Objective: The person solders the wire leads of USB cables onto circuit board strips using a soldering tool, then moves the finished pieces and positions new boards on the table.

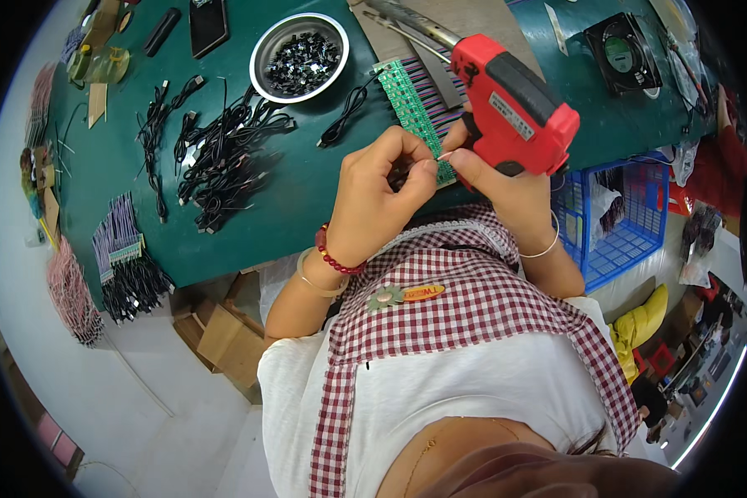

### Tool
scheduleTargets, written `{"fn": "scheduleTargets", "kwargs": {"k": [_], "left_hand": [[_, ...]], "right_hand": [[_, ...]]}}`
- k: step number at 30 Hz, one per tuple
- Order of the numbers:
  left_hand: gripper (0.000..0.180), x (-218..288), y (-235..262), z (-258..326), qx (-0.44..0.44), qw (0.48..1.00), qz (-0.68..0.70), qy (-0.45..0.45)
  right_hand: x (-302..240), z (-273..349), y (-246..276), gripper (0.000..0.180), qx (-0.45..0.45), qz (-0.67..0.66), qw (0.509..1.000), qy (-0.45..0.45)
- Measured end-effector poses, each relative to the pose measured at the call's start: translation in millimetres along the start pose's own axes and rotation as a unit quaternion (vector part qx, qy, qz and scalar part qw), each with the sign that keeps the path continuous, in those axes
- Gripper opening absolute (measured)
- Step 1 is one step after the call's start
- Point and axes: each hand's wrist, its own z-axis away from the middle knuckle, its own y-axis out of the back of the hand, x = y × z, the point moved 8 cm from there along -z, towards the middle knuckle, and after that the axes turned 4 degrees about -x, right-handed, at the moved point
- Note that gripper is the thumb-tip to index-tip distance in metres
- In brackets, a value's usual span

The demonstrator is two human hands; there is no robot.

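Note:
My right hand (506,187) grips a red soldering gun (519,104) whose long metal tip (407,21) points up and to the left over the green table (307,199). My left hand (386,178) pinches the near end of a green circuit board strip (411,108) with striped ribbon wires (440,91) beside it. The fingertips of both hands meet at the strip's lower end. A red bead bracelet and a pale bangle sit on my left wrist, a thin bangle on my right.
A metal bowl (299,56) of small black parts stands left of the strip. Black cables (220,153) lie in a heap on the table's left half. More wire bundles (129,266) sit at the near left edge. A blue crate (618,220) and cardboard boxes (224,332) stand under the table. A small fan (622,50) lies far right.

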Motion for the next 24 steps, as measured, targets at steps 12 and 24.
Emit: {"fn": "scheduleTargets", "kwargs": {"k": [12,24], "left_hand": [[0.010,-27.1,-20.5,9.2,-0.093,0.924,0.308,0.209],[0.008,-23.8,-24.1,6.2,-0.106,0.921,0.313,0.207]], "right_hand": [[-6.2,1.8,-7.1,0.015,-0.035,0.008,0.998,0.056],[-6.6,5.7,-4.2,0.019,-0.047,0.067,0.993,0.085]]}}
